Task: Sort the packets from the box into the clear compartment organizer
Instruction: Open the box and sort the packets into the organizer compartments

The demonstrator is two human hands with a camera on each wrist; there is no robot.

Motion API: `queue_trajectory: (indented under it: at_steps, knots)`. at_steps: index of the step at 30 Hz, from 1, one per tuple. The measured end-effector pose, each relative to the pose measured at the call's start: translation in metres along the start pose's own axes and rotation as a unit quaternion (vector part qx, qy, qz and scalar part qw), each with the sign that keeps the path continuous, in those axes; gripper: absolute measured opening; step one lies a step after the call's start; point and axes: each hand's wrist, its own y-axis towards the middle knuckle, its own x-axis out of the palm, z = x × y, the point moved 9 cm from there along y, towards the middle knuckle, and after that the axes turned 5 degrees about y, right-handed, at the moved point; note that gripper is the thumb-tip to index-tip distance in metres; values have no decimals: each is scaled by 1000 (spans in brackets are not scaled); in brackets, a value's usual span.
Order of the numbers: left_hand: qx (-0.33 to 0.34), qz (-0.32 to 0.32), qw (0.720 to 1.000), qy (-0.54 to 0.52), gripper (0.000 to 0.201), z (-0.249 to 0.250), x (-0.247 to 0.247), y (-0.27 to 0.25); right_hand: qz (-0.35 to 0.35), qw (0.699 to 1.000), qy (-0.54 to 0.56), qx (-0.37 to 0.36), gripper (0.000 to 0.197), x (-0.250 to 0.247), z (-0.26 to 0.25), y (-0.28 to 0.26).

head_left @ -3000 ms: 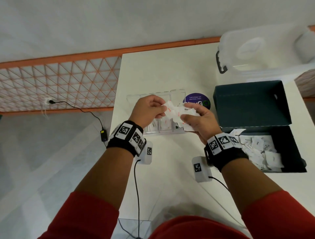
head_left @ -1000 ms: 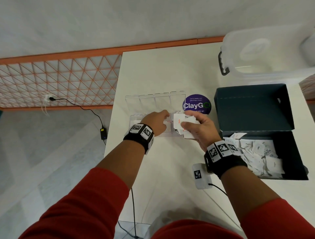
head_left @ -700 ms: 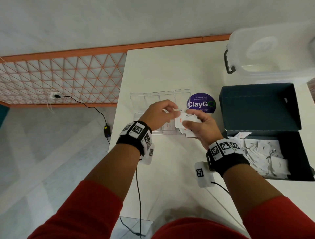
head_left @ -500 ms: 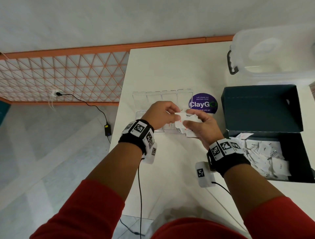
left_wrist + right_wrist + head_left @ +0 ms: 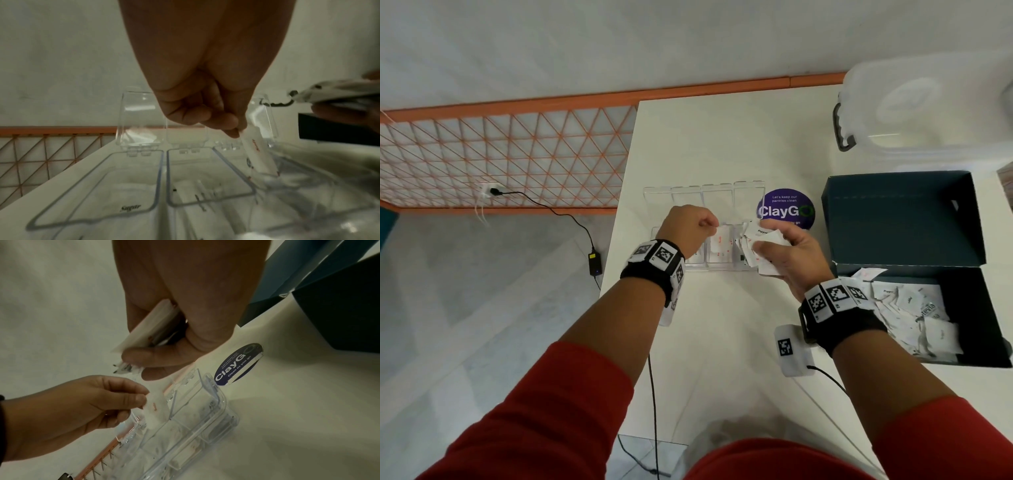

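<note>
Fingers (image 5: pixel 135 398) curled, pinching packet (image 5: pixel 155 408) above organizer (image 5: pixel 205 426)

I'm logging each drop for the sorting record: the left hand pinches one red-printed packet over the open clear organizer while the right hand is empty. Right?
Not quite. The right hand is not empty: it grips a stack of packets, as the right wrist view shows. The rest stands: the left hand pinches one red-printed packet over the open clear organizer.

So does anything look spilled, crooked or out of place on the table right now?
Nothing stands out. The clear organizer sits square with its lids up, loose packets stay inside the dark box, and both hands hold their packets over the organizer.
</note>
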Motion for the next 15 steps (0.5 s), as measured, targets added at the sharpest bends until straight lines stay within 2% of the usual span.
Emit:
queue_trajectory:
  at_steps: [4, 9, 12, 15]
  knots:
    - [42, -33, 993, 109, 19, 10, 16, -1, -1, 1000, 1, 3, 37, 1, 2, -1]
    - [79, -76, 962, 252, 32, 12, 36, -7, -3, 1000, 9, 8, 37, 2, 3, 0]
    - [98, -63, 963, 243, 41, 12, 39, -11, -2, 1000, 9, 9, 36, 2, 5, 0]
    - [113, -11, 976, 183, 34, 12, 28, -14, -4, 1000, 6, 13, 36, 1, 7, -1]
